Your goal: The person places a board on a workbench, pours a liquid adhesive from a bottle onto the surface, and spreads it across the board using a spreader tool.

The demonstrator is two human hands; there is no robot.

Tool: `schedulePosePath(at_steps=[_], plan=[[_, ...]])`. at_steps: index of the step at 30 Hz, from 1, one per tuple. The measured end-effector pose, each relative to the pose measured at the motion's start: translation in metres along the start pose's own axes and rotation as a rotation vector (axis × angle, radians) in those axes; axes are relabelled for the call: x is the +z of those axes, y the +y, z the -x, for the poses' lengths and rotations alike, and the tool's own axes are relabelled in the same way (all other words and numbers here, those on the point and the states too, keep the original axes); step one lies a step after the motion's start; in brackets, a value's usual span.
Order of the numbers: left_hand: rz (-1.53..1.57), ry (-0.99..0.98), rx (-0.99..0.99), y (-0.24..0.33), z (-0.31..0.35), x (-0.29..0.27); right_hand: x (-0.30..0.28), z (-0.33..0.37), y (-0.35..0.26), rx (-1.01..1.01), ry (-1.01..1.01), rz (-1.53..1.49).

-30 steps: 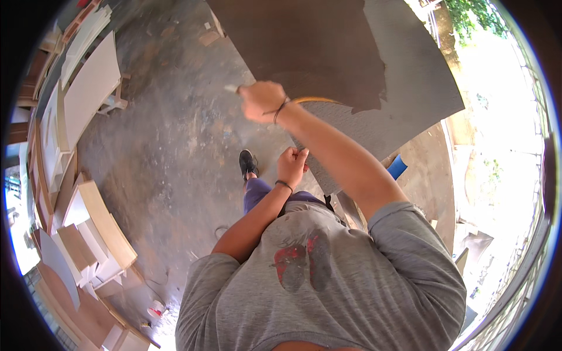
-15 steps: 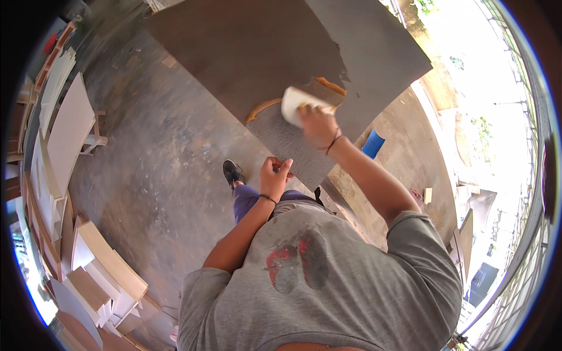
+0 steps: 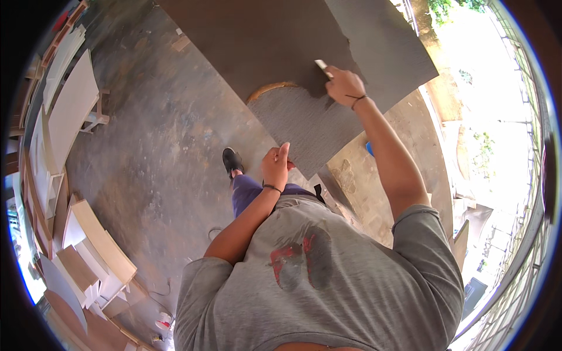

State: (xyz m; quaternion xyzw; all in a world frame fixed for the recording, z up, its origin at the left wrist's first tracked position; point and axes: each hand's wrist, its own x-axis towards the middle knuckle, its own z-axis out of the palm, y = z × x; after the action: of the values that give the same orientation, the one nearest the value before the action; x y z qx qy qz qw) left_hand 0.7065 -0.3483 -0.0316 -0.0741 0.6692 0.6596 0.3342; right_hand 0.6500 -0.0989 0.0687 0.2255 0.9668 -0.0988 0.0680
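My right hand (image 3: 346, 89) is closed around a thin white spreader (image 3: 321, 65), seen almost edge-on over a large grey sheet (image 3: 313, 131). Much of the sheet wears a dark, wet-looking coat (image 3: 257, 41); its near corner is lighter and textured. A curved yellow-brown bead of what looks like glue (image 3: 272, 89) lies along the border between the two, at the left edge. My left hand (image 3: 276, 167) is beside the near left edge of the sheet, thumb up and fingers curled. A bit of red shows by its fingers, but what they hold is mostly hidden.
Stacked pale panels and boards (image 3: 73, 111) line the left side, with more cut pieces (image 3: 102, 245) at lower left. A blue object (image 3: 369, 148) is partly behind my right forearm. A white-and-red container (image 3: 164, 320) and a cable are on the concrete floor (image 3: 158, 146).
My right hand has swung away and to the right with the spreader, which has turned from flat to edge-on. The right-hand glue bead is gone, smeared dark. My left hand has shifted slightly upward.
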Motion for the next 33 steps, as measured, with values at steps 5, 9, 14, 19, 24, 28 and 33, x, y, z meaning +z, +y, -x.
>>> schedulePosePath(at_steps=[5,9,14,19,24,28,33], plan=[[-0.028,-0.243,-0.007,-0.018,0.028,0.002,0.024,0.013,-0.076,-0.254,-0.044,-0.108],[-0.020,-0.243,-0.100,-0.025,0.023,0.001,0.037,0.029,-0.120,-0.402,-0.113,-0.069],[0.027,-0.222,-0.121,-0.033,0.020,0.005,0.026,0.064,-0.164,-0.587,-0.283,-0.179],[0.018,-0.215,-0.070,-0.032,0.021,-0.001,-0.046,0.065,-0.115,-0.433,-0.062,-0.395],[0.025,-0.213,-0.104,-0.025,0.024,0.007,-0.021,0.038,0.029,-0.245,0.152,-0.022],[0.024,-0.234,-0.153,-0.023,0.024,0.003,0.045,0.078,0.034,-0.436,0.233,0.107],[0.048,-0.211,-0.195,-0.034,0.024,-0.003,-0.029,0.054,0.019,-0.069,-0.046,0.077]])
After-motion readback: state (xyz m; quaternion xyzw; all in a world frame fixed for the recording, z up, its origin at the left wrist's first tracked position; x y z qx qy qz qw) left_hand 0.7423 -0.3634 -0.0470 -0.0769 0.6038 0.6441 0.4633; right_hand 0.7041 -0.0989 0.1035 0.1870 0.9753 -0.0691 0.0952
